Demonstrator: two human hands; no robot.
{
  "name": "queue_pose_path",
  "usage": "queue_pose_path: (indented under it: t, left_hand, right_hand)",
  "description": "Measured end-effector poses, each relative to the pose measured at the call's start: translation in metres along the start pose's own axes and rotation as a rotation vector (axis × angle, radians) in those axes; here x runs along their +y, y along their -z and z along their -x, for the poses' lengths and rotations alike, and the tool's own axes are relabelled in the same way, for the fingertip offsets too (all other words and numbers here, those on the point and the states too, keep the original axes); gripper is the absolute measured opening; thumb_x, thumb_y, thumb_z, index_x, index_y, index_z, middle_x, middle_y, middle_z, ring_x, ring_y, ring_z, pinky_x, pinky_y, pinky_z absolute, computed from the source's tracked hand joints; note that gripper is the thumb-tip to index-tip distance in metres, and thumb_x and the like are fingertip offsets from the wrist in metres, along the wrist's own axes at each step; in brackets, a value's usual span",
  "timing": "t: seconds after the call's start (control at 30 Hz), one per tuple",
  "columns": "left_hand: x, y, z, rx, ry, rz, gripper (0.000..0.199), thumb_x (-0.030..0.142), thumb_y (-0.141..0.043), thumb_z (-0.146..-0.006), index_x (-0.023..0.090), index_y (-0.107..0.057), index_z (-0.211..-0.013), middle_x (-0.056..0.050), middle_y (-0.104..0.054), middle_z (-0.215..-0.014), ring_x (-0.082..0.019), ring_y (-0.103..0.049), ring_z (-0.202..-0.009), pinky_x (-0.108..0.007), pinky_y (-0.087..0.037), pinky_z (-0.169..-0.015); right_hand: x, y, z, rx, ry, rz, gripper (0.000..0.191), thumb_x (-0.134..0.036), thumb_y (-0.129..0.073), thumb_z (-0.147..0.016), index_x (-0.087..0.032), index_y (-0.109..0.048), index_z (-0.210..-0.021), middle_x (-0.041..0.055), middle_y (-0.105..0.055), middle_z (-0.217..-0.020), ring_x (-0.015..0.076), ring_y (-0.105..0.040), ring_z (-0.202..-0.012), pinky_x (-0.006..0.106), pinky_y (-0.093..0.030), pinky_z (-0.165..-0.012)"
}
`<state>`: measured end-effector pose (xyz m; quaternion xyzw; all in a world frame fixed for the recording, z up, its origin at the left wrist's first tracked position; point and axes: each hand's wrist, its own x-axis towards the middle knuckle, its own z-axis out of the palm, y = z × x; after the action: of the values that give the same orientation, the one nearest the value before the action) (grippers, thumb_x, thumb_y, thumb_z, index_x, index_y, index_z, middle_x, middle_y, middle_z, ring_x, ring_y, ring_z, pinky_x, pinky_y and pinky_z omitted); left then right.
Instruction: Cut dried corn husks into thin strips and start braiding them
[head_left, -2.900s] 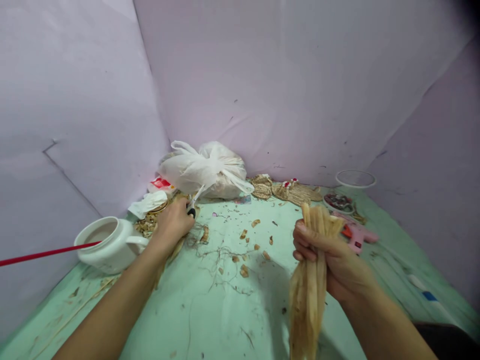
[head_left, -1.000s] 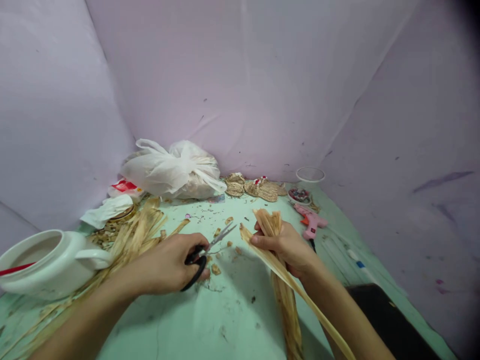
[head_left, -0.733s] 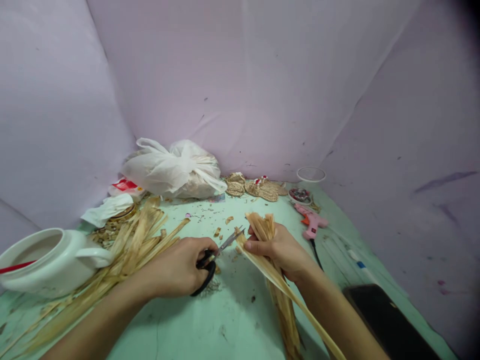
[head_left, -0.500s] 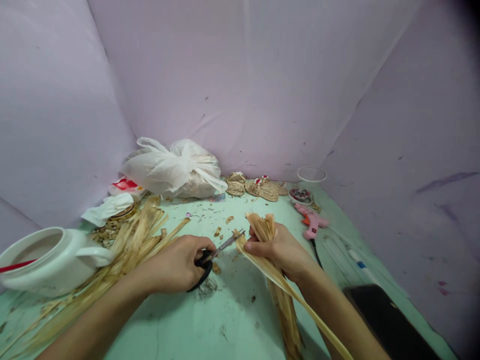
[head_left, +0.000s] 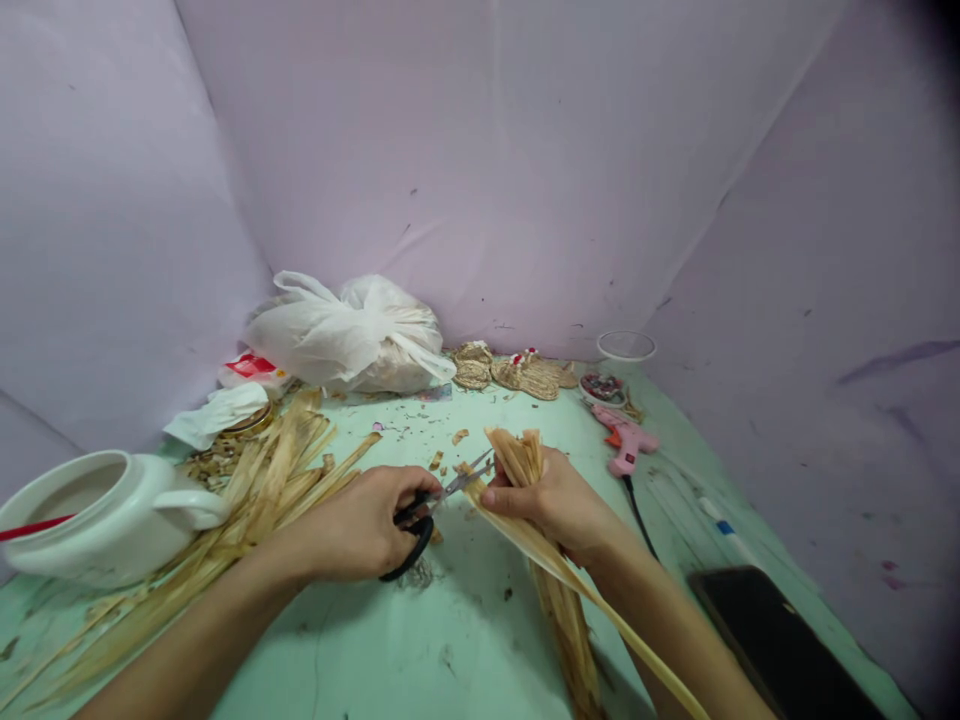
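My left hand [head_left: 371, 522] is closed on the black handles of a pair of scissors [head_left: 454, 484], whose blades are slightly apart and point right. Their tips are at the upper end of a pale dried leaf strip [head_left: 525, 540]. In my right hand [head_left: 559, 500] are that strip and a folded bundle of tan dried leaves [head_left: 566, 630], pinched near the top; the lengths hang down toward the front edge of the view. Small cut scraps [head_left: 436, 460] lie behind the scissors.
At left are a white pot [head_left: 97, 520] and a pile of dried leaves [head_left: 277, 470]. Behind sit a tied white plastic bag [head_left: 360, 335] and woven pieces [head_left: 529, 377]. A pink glue gun [head_left: 628, 440], a marker [head_left: 726, 530] and a black phone [head_left: 787, 640] lie at right.
The scissor blades have opened a little, and the handles have spread. My right hand has shifted slightly left with the leaves.
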<state>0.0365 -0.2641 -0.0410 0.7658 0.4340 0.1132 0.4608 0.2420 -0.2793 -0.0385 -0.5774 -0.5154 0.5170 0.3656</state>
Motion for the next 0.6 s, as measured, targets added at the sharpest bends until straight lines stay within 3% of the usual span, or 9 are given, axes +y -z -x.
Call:
queue_pose_path:
  t: [0.17,0.33,0.4,0.47,0.53,0.6]
  left_hand:
    - [0.000,0.001,0.002,0.052,-0.002,-0.001,0.020,0.016,-0.048,-0.061,0.018,-0.059,-0.077,0.005,-0.045,-0.056,-0.009,-0.037,-0.051,-0.019,-0.023,-0.043]
    - [0.002,-0.003,0.000,-0.023,0.143,0.277,0.029,0.015,-0.047,-0.058,0.020,-0.056,-0.084,0.002,-0.056,-0.066,-0.013,-0.051,-0.055,-0.019,-0.032,-0.042]
    - [0.000,0.003,-0.001,-0.007,0.194,0.263,0.031,0.016,-0.047,-0.058,0.021,-0.054,-0.088,0.000,-0.059,-0.067,-0.015,-0.054,-0.054,-0.021,-0.035,-0.041]
    - [-0.003,0.019,0.002,0.147,0.174,0.066,0.031,0.017,-0.048,-0.059,0.021,-0.055,-0.089,-0.001,-0.061,-0.069,-0.017,-0.055,-0.056,-0.023,-0.038,-0.045]
    - [-0.006,0.043,0.009,0.420,0.166,-0.278,0.029,0.018,-0.050,-0.062,0.020,-0.057,-0.090,-0.004,-0.063,-0.076,-0.019,-0.057,-0.066,-0.027,-0.042,-0.056]
    - [-0.008,0.067,0.020,0.670,0.326,-0.630,0.034,0.023,-0.047,-0.069,0.018,-0.055,-0.102,-0.009,-0.063,-0.083,-0.025,-0.058,-0.074,-0.033,-0.042,-0.063]
  right_hand:
    - [-0.001,-0.003,0.000,-0.018,0.023,0.037,0.023,-0.021,-0.067,-0.052,-0.018,-0.044,-0.051,-0.0061,-0.039,-0.048,0.0090,-0.036,-0.047,0.024,-0.026,-0.046]
    - [-0.001,-0.002,0.001,-0.010,0.011,-0.041,0.028,-0.021,-0.068,-0.050,-0.020,-0.041,-0.052,-0.0074,-0.038,-0.047,0.0085,-0.035,-0.046,0.024,-0.026,-0.046]
    - [0.000,-0.001,0.001,0.002,0.001,-0.084,0.027,-0.022,-0.069,-0.050,-0.019,-0.043,-0.055,-0.0070,-0.041,-0.049,0.0091,-0.038,-0.047,0.024,-0.029,-0.048]
    - [0.002,0.000,0.000,0.044,-0.018,-0.155,0.025,-0.022,-0.071,-0.050,-0.018,-0.049,-0.061,-0.0057,-0.047,-0.053,0.0107,-0.044,-0.052,0.025,-0.033,-0.052]
    - [0.003,0.001,-0.001,0.079,-0.045,-0.245,0.029,-0.024,-0.072,-0.050,-0.017,-0.055,-0.072,-0.0036,-0.053,-0.060,0.0129,-0.050,-0.057,0.026,-0.038,-0.056]
    - [0.004,0.002,-0.002,0.057,-0.077,-0.356,0.036,-0.027,-0.074,-0.051,-0.017,-0.057,-0.082,-0.0017,-0.056,-0.066,0.0151,-0.055,-0.060,0.029,-0.042,-0.059]
